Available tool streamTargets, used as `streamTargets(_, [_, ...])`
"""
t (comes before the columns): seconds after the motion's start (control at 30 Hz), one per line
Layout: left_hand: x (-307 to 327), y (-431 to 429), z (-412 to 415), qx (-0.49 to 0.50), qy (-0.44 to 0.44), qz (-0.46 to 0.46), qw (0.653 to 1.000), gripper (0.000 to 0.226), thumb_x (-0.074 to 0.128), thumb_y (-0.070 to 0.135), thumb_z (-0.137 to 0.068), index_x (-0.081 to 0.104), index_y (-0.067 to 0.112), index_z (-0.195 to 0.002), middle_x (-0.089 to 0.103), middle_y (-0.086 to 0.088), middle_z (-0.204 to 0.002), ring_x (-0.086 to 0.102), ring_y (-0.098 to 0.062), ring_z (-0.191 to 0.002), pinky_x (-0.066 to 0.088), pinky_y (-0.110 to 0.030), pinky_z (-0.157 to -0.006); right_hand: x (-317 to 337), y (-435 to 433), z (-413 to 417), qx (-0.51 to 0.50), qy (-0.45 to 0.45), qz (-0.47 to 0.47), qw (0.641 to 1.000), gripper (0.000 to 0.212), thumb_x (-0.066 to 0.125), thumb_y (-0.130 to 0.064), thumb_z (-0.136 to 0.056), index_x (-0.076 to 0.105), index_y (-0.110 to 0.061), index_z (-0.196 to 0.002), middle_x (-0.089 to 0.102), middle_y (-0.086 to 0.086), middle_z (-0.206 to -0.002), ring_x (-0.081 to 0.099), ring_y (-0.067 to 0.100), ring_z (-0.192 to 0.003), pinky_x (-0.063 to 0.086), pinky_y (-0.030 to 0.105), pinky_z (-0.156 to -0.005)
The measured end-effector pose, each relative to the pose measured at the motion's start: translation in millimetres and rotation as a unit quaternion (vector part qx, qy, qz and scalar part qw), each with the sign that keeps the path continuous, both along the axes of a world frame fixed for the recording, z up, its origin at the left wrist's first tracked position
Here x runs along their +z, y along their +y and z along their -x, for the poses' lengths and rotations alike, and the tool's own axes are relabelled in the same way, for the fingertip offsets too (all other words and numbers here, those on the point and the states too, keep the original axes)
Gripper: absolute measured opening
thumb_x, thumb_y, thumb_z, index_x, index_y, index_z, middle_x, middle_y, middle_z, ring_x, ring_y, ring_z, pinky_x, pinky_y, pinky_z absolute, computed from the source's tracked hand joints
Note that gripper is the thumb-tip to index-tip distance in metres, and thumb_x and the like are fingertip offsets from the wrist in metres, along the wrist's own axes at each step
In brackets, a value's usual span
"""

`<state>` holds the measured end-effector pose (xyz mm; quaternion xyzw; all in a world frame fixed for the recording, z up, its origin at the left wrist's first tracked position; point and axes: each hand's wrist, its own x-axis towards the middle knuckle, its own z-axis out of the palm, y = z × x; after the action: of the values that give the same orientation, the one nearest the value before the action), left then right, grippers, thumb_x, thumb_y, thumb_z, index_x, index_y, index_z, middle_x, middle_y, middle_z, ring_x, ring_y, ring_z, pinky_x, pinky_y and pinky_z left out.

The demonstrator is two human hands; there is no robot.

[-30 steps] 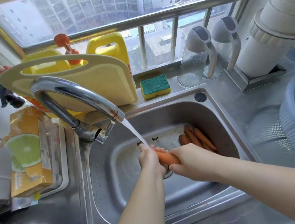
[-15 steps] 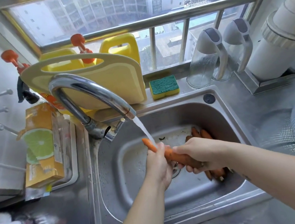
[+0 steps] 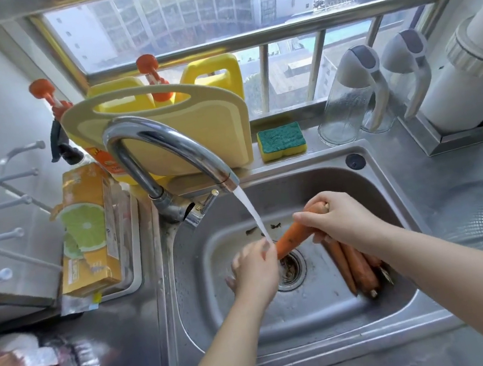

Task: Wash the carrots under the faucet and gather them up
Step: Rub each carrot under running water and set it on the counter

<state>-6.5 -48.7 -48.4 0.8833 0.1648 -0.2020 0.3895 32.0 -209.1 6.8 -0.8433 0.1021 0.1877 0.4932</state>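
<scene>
A carrot (image 3: 291,237) is hanging tilted at the centre of the frame, its thick end raised to the right and its tip pointing down-left into the water stream (image 3: 252,213) that is pouring from the faucet (image 3: 161,138). The right hand (image 3: 341,223) is gripping the thick end, fingers curled round it. The left hand (image 3: 255,269) is blurred at the tip; whether it is pinching cannot be told. More carrots (image 3: 356,265) are lying in the sink (image 3: 328,351), right of the drain (image 3: 291,271). A sponge (image 3: 281,142) and a cutting board (image 3: 192,133) are sitting on the ledge above.
</scene>
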Motion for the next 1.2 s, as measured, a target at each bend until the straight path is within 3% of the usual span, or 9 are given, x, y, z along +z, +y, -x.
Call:
streamTargets(0.17, [7,3,8,-0.114,0.017,0.069,0.991,0.026,0.032,0.041,-0.099,0.053,0.028,-0.107,0.064,0.001,-0.098,0.059,-0.022,-0.096,0.047,-0.041,-0.088,-21,18,-13,-0.030,-0.011,0.048,0.998,0.036,0.067,-0.046,-0.081,0.062,-0.011,-0.077,0.063,0.000,-0.066,0.060,0.015,-0.063,0.049,0.030,-0.062])
streamTargets(0.23, [11,4,6,-0.124,0.018,0.048,0.991,0.024,0.031,0.043,-0.099,0.049,0.028,-0.103,0.060,0.001,-0.090,0.058,-0.025,-0.090,0.045,-0.040,-0.082,-30,28,-15,-0.099,0.019,-0.031,0.994,0.033,0.069,-0.044,-0.079,0.059,-0.013,-0.075,0.065,0.004,-0.077,0.064,0.018,-0.075,0.055,0.042,-0.080])
streamTargets(0.33, [21,5,5,-0.149,0.040,0.049,0.987,0.032,0.033,0.036,-0.100,0.045,0.023,-0.127,0.062,-0.006,-0.112,0.057,-0.028,-0.103,0.043,-0.036,-0.084,-42,53,-5,-0.186,0.065,-0.233,0.952,0.027,0.066,-0.013,-0.085,0.050,-0.008,-0.106,0.061,0.012,-0.097,0.066,0.020,-0.078,0.056,0.042,-0.080])
streamTargets(0.43, [37,12,6,-0.188,0.043,0.092,0.977,0.050,0.034,0.020,-0.100,0.021,0.030,-0.147,0.060,-0.007,-0.119,0.058,-0.025,-0.103,0.045,-0.028,-0.080,-49,69,13,-0.104,0.041,-0.208,0.972,0.076,0.068,-0.006,-0.081,0.024,-0.015,-0.143,0.057,0.010,-0.120,0.060,0.022,-0.105,0.050,0.038,-0.094])
streamTargets(0.53, [53,20,8,-0.200,0.044,0.109,0.973,0.050,0.035,0.018,-0.100,0.022,0.032,-0.147,0.052,0.009,-0.088,0.052,-0.006,-0.072,0.041,-0.005,-0.055,-53,72,20,-0.038,0.046,-0.180,0.982,0.094,0.065,-0.016,-0.086,-0.001,-0.022,-0.152,0.039,-0.007,-0.137,0.044,0.012,-0.123,0.037,0.027,-0.102])
streamTargets(0.67, [59,23,9,-0.220,0.055,0.079,0.971,0.028,0.040,0.020,-0.099,0.043,0.016,-0.126,0.060,-0.014,-0.111,0.058,-0.031,-0.098,0.036,-0.015,-0.055,-54,84,11,-0.096,0.010,-0.170,0.981,0.057,0.052,-0.020,-0.095,0.022,-0.016,-0.143,0.048,-0.006,-0.114,0.046,0.014,-0.107,0.036,0.027,-0.090])
streamTargets(0.77, [58,27,8,-0.224,0.070,0.048,0.971,0.007,0.039,0.025,-0.099,0.042,0.019,-0.099,0.058,-0.013,-0.098,0.055,-0.031,-0.085,0.036,-0.029,-0.064,-50,85,5,-0.130,0.018,-0.187,0.974,0.030,0.046,-0.026,-0.098,0.035,-0.017,-0.124,0.052,-0.003,-0.095,0.051,0.019,-0.097,0.042,0.029,-0.082])
streamTargets(0.97, [60,25,5,-0.212,0.048,-0.004,0.976,0.029,0.037,0.037,-0.099,0.048,0.018,-0.117,0.064,-0.013,-0.109,0.060,-0.033,-0.098,0.039,-0.028,-0.060,-44,69,17,-0.021,0.055,-0.194,0.979,0.087,0.059,-0.012,-0.091,-0.004,-0.019,-0.150,0.034,-0.004,-0.127,0.044,0.009,-0.108,0.037,0.017,-0.085])
streamTargets(1.2, [55,19,14,-0.211,0.015,-0.059,0.976,0.030,0.036,0.044,-0.097,0.042,0.019,-0.081,0.065,-0.011,-0.092,0.058,-0.034,-0.087,0.038,-0.033,-0.066,-48,72,10,-0.136,0.026,-0.121,0.983,0.026,0.045,-0.028,-0.098,0.042,-0.010,-0.117,0.057,0.006,-0.101,0.054,0.014,-0.086,0.041,0.017,-0.072])
